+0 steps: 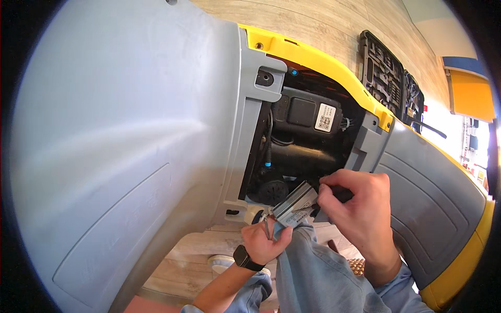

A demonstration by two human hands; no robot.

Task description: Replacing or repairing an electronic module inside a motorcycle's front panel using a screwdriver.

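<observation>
My left hand (pixel 262 243), with a dark watch at the wrist, grips the lower end of a silver finned metal box (pixel 296 204) that carries a printed label. A thin metal piece shows at its fingers, but its kind cannot be made out. At the other end of the box, my right hand (pixel 360 201) is closed in a pinch beside dark cables; what lies in the fingers is mostly hidden. Both hands are at the near edge of an open bay in a grey body shell (pixel 172 115). Inside sits a black housing (pixel 300 112) with a white label.
Yellow trim (pixel 313 55) borders the bay's far side. A cable with a blue-ringed connector (pixel 268 164) and a round black cap (pixel 273 192) lie inside. An open tool case (pixel 386 73) rests on the wooden floor at far right. A grey panel (pixel 428 198) stands right of my right hand.
</observation>
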